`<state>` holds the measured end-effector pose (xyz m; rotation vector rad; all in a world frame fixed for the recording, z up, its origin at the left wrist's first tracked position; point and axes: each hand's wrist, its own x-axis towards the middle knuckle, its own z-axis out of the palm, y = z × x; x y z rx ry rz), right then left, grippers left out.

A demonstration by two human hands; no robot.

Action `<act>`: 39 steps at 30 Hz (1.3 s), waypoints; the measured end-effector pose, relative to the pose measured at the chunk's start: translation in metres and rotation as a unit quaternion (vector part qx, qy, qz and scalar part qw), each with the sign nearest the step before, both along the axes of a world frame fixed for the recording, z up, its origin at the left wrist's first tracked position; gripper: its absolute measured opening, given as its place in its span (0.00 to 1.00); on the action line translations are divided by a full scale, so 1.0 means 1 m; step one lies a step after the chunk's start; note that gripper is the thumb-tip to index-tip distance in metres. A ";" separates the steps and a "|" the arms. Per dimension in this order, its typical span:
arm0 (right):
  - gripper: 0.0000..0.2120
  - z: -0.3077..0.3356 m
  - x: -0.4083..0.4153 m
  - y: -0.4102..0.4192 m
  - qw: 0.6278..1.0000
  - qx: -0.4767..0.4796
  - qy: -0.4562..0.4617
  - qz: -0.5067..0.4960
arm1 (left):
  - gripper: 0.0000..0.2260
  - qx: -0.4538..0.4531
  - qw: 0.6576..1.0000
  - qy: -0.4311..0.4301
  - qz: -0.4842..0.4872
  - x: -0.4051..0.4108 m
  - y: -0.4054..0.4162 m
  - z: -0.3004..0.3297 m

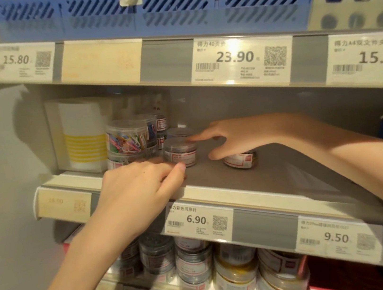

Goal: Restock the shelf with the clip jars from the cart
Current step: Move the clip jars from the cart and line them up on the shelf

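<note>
Here, both hands work on the middle shelf (277, 176), a grey board behind a price rail. The left hand (138, 192) reaches in from the lower left; its fingers are curled and its thumb and fingertips sit against the base of a small clear clip jar (181, 152) with a red-and-white label. Whether they actually pinch that jar or only touch it cannot be told. The right hand (231, 138) comes in from the right along the shelf. Its index finger is stretched out and rests on the lid edge of the same jar, while its thumb and lower fingers curl over a second clip jar (240, 160), which lies tilted on the shelf just right of the first.

Behind the first jar stands another small jar (178, 132), partly hidden. To the left, a wider clear tub of coloured clips (129, 135) is stacked on a similar tub, next to a white pack with yellow stripes (82, 136).

The rail below carries a price tag reading 6.90 (196, 218) and another reading 9.50 (336, 238). The lower shelf holds rows of filled clip jars (234, 270). The upper shelf bears a blue slotted basket (152, 9), with tags reading 23.90 (234, 57) and 15.90 (381, 58) on its rail.
</note>
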<state>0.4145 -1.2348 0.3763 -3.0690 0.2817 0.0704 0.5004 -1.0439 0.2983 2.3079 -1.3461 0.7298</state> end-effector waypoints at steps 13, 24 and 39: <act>0.31 -0.008 0.013 0.007 1.000 0.024 -0.018 -0.001 | 0.40 -0.003 1.000 -0.007 0.008 -0.001 -0.001 -0.001; 0.33 -0.016 0.018 0.001 0.999 0.010 -0.037 -0.002 | 0.40 -0.013 1.000 -0.013 0.006 0.000 -0.002 -0.003; 0.25 0.012 -0.022 0.000 0.998 -0.003 -0.060 -0.023 | 0.39 -0.047 0.999 -0.026 0.002 -0.005 0.000 -0.001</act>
